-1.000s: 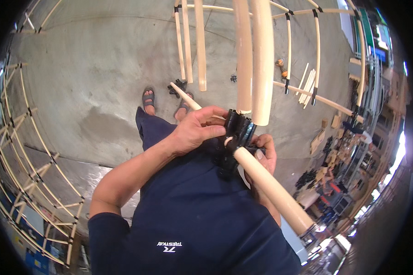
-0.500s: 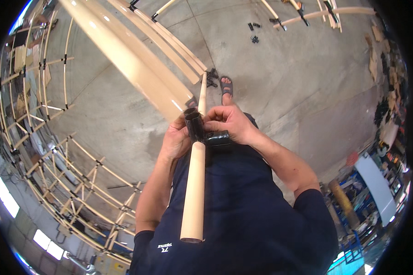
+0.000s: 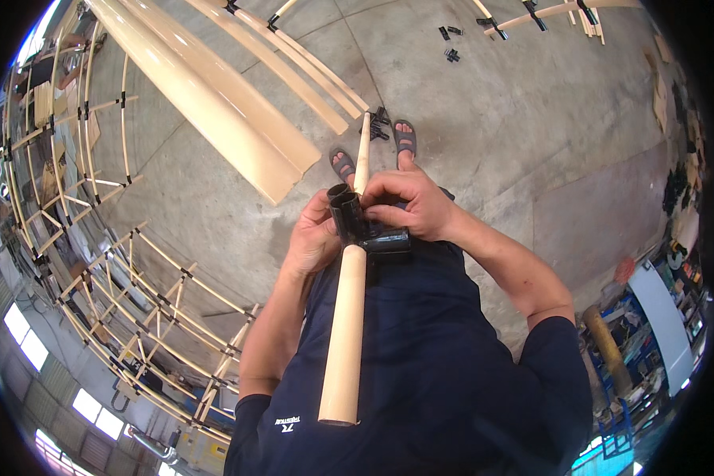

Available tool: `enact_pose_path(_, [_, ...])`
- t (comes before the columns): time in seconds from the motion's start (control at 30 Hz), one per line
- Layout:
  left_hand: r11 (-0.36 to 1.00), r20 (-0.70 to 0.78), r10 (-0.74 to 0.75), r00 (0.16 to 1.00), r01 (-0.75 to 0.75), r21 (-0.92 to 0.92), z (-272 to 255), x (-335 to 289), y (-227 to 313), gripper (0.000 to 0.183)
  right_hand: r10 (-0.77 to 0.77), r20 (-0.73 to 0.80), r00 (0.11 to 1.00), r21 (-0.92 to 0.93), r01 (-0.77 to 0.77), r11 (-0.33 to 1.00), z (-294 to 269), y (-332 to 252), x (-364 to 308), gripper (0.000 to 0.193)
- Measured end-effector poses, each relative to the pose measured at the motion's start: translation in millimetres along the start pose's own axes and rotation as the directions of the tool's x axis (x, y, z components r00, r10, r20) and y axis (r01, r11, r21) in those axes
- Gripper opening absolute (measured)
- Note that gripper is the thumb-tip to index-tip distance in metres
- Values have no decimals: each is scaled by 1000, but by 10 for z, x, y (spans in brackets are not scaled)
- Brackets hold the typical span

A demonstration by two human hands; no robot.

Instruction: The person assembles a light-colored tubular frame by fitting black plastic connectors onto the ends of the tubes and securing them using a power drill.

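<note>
A black pipe joint [image 3: 346,218] with open sockets sits on a long cream-coloured pipe [image 3: 343,341] in front of my body. One end of the pipe lies toward my chest; the other runs down to the floor between my feet. My left hand [image 3: 313,234] grips the joint from its left side, fingers partly hidden behind it. On the opposite side my right hand [image 3: 415,208] has its thumb and fingers pinched close against the joint, above a socket that sticks out to the right. What lies between those fingertips is hidden.
Wide cream panels [image 3: 206,103] slant in at upper left, with thinner pipes [image 3: 293,71] beside them. Black joints [image 3: 379,124] lie near my feet. A pipe frame [image 3: 127,317] fills the left. At right stand a brown cylinder [image 3: 607,347] and a pale board [image 3: 662,325].
The view has shifted slightly, so the joint, pipe and both hands appear a little to the right. Both hands remain at the joint, with little change in grip.
</note>
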State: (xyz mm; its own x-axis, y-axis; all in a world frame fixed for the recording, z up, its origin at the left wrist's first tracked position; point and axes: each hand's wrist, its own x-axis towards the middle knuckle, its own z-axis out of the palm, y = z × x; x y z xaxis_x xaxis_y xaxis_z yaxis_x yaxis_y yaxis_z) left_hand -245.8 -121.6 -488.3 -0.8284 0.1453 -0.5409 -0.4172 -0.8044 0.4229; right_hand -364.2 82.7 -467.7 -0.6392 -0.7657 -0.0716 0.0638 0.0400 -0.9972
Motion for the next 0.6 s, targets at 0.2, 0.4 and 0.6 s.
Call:
enact_pose_path(0.2, [997,21,69,997,-69,25,120,87,-49,36,286,-31,958,376,-254,891,46,85,-139,17])
enact_pose_path(0.4, [993,131,1,991,-16,115,191,199,6,34,318,-141,938,491,-212,845,65,69,-356,17])
enact_pose_path(0.6, [949,217,0,976,-68,308,374,251,90,33,422,-170,890,620,-236,748,66,-51,-492,16])
